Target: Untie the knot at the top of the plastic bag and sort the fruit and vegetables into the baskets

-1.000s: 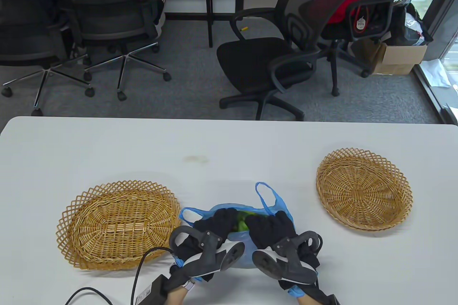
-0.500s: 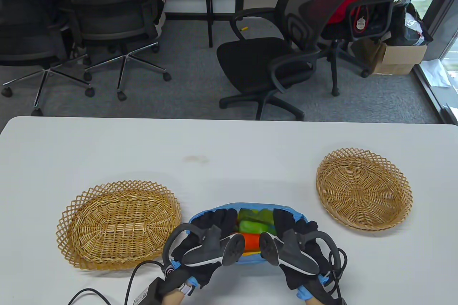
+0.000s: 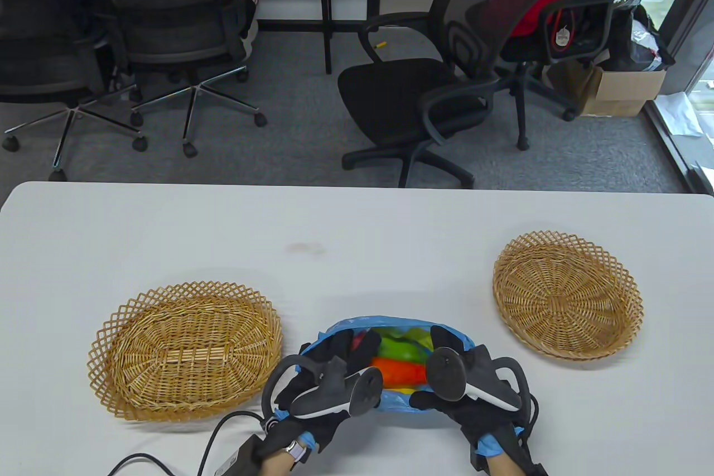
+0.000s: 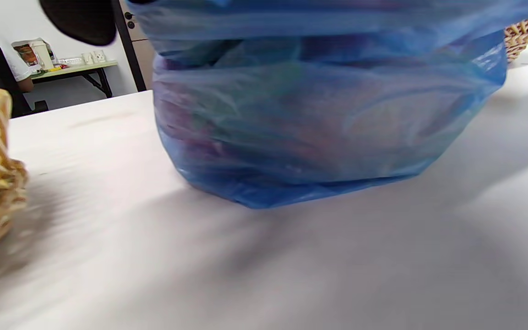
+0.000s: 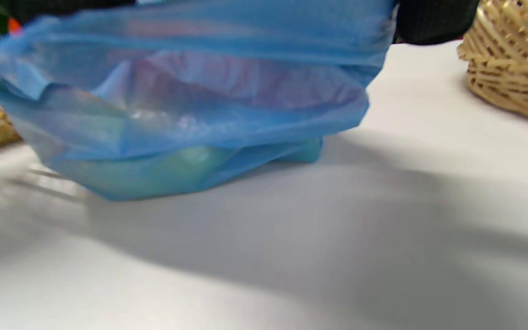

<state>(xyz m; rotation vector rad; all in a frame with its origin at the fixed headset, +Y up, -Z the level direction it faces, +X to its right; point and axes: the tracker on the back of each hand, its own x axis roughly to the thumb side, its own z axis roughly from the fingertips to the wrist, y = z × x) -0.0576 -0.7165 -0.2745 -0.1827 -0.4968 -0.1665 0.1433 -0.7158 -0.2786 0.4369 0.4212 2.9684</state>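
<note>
A blue plastic bag stands at the table's near edge with its mouth spread wide. Inside show a green pepper, an orange carrot, something yellow and a red piece. My left hand grips the bag's left rim, and my right hand grips the right rim. Both wrist views are filled by the bag from the side. An oval wicker basket lies left of the bag, and a round wicker basket lies to the right.
A black cable runs from my left wrist along the table's near edge. A faint stain marks the table's middle. Office chairs stand on the carpet beyond the far edge.
The bag's handles no longer stand up. Both hands pulled the mouth apart, so the produce now shows. Since half a second ago my right hand has turned with its tracker.
</note>
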